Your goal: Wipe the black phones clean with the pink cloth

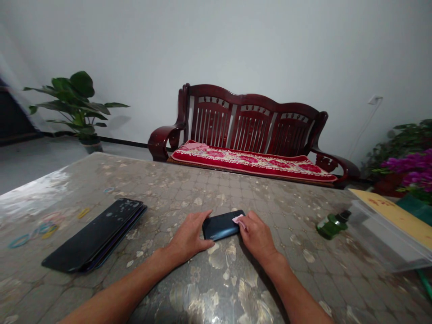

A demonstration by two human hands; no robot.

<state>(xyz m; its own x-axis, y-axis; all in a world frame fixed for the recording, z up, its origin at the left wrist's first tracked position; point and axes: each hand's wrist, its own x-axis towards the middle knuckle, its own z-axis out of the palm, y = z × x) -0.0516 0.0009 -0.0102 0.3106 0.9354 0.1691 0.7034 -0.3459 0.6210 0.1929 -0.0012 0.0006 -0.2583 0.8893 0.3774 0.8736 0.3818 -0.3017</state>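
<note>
A dark blue smartphone [221,226] lies back side up on the patterned tablecloth [162,193], straight in front of me. My left hand [190,232] grips its left end, thumb along the near edge and fingers at the far edge. At the phone's right end, my right hand [257,234] pinches a small pinkish-white cloth or tissue [239,220] and presses it on the back near the upper right corner. Part of that wipe is hidden by the fingers.
Left of me lies a stack of dark phone-like panels [97,236], with coloured bands [47,229] beyond it. A green bottle [332,225] stands to the right, beside a clear plastic box [381,238] topped by a yellow board [394,216]. A wooden bench [253,126] is behind the table.
</note>
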